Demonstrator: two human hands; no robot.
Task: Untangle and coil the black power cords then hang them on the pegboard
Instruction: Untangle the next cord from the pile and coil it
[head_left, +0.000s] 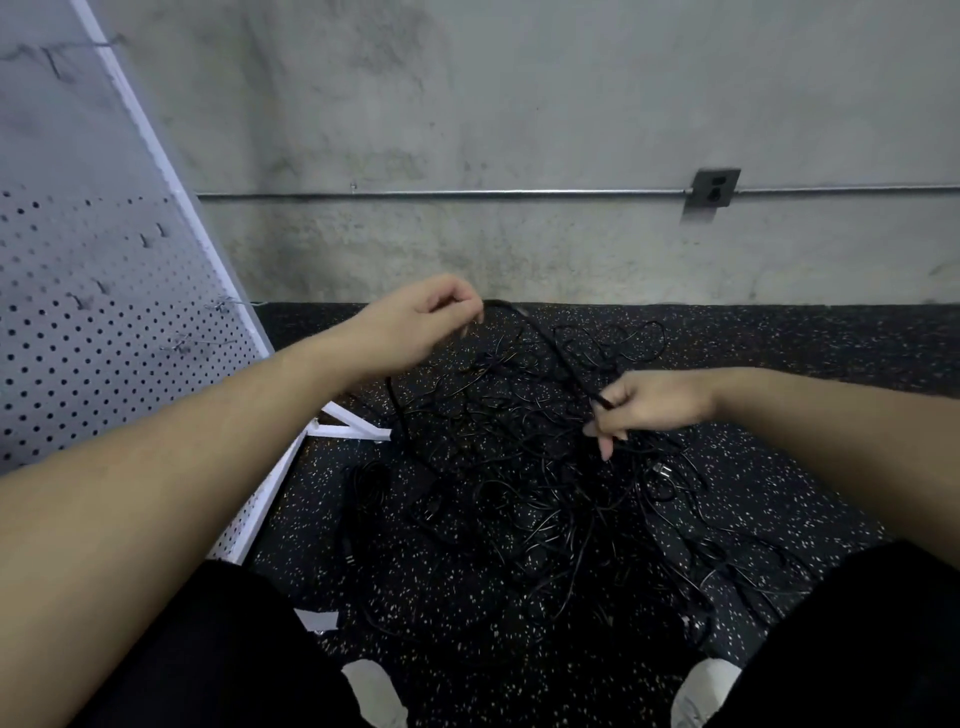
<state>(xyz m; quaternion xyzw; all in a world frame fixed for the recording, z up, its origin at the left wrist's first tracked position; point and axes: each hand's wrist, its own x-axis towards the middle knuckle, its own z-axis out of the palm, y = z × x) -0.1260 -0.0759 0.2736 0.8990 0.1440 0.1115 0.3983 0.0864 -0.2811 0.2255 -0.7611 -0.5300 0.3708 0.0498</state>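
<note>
At nine o'clock a white pegboard (104, 322) leans on its stand, with small metal hooks (179, 344) poking out. The left hand (415, 325), near eleven o'clock, has its fingers curled around one black cord (550, 343); it looks like a pinch, though the fingertips are hard to see. That cord runs across to the right hand (649, 405) at two o'clock, which grips it too. Below both hands, the tangled black cords (519, 493) lie in a messy pile on the speckled floor (805, 364).

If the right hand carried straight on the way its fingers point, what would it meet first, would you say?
The right hand points down and left, so it would probably first meet the tangled black cords on the floor; depth is uncertain.
</note>
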